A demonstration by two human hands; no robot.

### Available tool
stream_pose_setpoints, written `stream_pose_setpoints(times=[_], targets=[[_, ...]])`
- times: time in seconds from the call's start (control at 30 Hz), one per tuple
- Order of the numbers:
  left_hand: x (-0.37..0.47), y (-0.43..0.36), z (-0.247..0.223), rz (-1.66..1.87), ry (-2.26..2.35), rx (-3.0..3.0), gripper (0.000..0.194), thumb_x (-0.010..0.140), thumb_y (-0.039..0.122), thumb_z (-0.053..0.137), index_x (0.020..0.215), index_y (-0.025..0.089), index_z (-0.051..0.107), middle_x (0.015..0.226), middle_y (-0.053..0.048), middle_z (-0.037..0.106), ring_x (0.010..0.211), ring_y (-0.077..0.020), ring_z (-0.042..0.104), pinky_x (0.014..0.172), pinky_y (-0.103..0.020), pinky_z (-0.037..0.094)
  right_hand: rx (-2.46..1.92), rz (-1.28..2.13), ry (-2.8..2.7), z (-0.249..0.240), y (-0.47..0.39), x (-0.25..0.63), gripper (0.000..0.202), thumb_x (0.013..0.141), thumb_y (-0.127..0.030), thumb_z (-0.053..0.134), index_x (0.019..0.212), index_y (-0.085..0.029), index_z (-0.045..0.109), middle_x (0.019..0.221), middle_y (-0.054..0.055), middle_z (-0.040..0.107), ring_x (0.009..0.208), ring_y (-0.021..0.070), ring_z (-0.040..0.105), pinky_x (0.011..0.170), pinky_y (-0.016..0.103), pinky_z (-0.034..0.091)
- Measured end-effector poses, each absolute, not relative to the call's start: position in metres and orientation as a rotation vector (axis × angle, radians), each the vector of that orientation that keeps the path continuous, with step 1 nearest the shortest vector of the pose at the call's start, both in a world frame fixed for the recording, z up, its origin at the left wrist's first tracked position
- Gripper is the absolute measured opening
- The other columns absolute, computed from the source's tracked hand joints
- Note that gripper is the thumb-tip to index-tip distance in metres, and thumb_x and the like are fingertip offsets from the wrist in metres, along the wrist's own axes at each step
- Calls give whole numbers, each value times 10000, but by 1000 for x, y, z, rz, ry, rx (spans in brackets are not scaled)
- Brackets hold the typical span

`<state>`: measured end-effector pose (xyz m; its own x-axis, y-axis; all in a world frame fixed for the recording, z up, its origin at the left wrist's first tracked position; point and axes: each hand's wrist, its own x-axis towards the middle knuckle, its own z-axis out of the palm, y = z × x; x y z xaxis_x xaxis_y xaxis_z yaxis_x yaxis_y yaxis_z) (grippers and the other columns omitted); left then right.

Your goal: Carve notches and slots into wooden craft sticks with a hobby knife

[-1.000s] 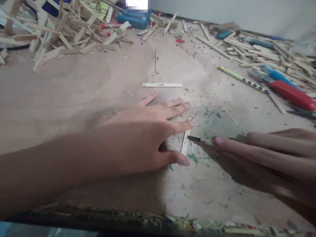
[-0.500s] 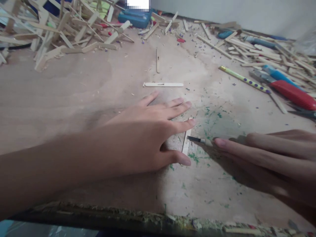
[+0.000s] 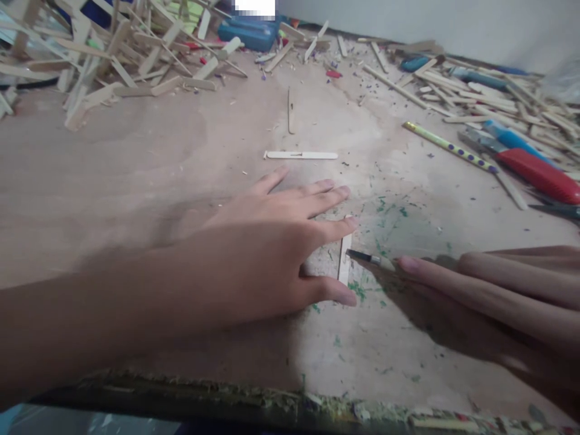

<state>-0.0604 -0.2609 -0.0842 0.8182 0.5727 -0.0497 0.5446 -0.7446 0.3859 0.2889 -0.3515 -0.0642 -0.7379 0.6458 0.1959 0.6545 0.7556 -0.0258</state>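
My left hand [image 3: 276, 248] lies flat on the wooden table with its fingers spread. Its index finger and thumb press on the two ends of a pale craft stick [image 3: 345, 263]. From the right, my right hand [image 3: 507, 284] grips a craft knife [image 3: 364, 257] with a short dark blade and a metal collar. The blade's tip touches the stick around its middle, between my left finger and thumb. Most of the knife's handle is hidden by my fingers. Beyond my left hand lies another craft stick [image 3: 317, 156] with a small slot in it.
A notched stick [image 3: 290, 115] lies farther back. Heaped sticks [image 3: 149, 54] fill the back left, near a blue case [image 3: 249, 33]. At right are a patterned pencil [image 3: 448, 147], a red-handled cutter [image 3: 539, 172] and a pile of sticks [image 3: 484, 96]. Green shavings [image 3: 357, 291] dot the table [image 3: 181, 151].
The pressed stick has turned slightly, and my left thumb has shifted a little to the right. My right hand and the knife have moved slightly right, with the tip still at the stick.
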Motion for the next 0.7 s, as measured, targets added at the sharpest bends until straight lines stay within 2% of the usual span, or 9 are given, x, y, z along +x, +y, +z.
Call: stream_pose_setpoints(times=[0.13,0.17,0.23,0.3,0.33,0.4,0.47,0.6,0.7], targets=[[-63,-263,-88,296,832,2711,797,1204,889,779,1687,261,865,1915,-170,719,1781,-492,703,1599,-794,399,-1003,41,-2848,-55,-346,291,604,1273,-200,672,1867,-308,648,887,-25,777,678,218,773,603,443,611],[-66,-261,-90,370,788,2741,691,1285,806,692,1676,264,864,1887,-151,750,1749,-449,738,1592,-753,430,-998,70,-2844,-54,-345,292,606,1276,-194,645,1870,-311,642,904,-15,789,692,224,781,602,441,604],[-72,-256,-95,481,665,2798,465,1390,465,533,1662,262,851,1869,-104,775,1731,-348,760,1581,-650,466,-981,110,-2839,-57,-343,292,589,1303,-201,543,1875,-311,625,957,20,829,756,253,816,609,454,586],[-78,-249,-99,513,546,2853,480,1305,148,480,1563,244,873,1828,-75,811,1719,-284,766,1569,-570,469,-963,104,-2833,-63,-342,290,586,1324,-201,442,1874,-310,613,917,22,807,748,269,793,607,460,555],[-80,-246,-101,511,512,2878,495,1249,84,489,1489,243,892,1780,-66,846,1688,-274,788,1549,-548,485,-963,81,-2820,-66,-342,289,580,1330,-202,416,1862,-310,621,864,10,767,706,270,753,598,456,535],[-82,-241,-103,503,495,2925,509,1184,45,493,1377,259,912,1673,-44,906,1605,-265,840,1490,-517,536,-968,37,-2756,-72,-343,284,546,1334,-202,407,1800,-310,670,779,-20,686,606,256,643,577,442,508],[-83,-239,-105,526,479,2961,513,1180,56,485,1368,267,913,1619,-41,929,1616,-265,832,1465,-496,554,-966,-4,-2701,-73,-342,278,468,1339,-203,432,1702,-289,716,783,-28,704,563,226,610,552,427,497],[-83,-243,-106,592,435,2993,503,1246,88,454,1519,202,860,1699,-85,891,1760,-256,730,1537,-479,481,-924,-63,-2715,-65,-338,271,292,1342,-198,544,1575,-234,716,823,-47,765,564,151,661,523,364,493],[-85,-243,-107,566,416,2997,511,1254,80,465,1595,193,828,1765,-82,855,1787,-232,704,1541,-476,477,-918,-17,-2739,-60,-334,271,343,1301,-143,572,1597,-233,720,818,-57,760,552,143,665,513,344,495]])
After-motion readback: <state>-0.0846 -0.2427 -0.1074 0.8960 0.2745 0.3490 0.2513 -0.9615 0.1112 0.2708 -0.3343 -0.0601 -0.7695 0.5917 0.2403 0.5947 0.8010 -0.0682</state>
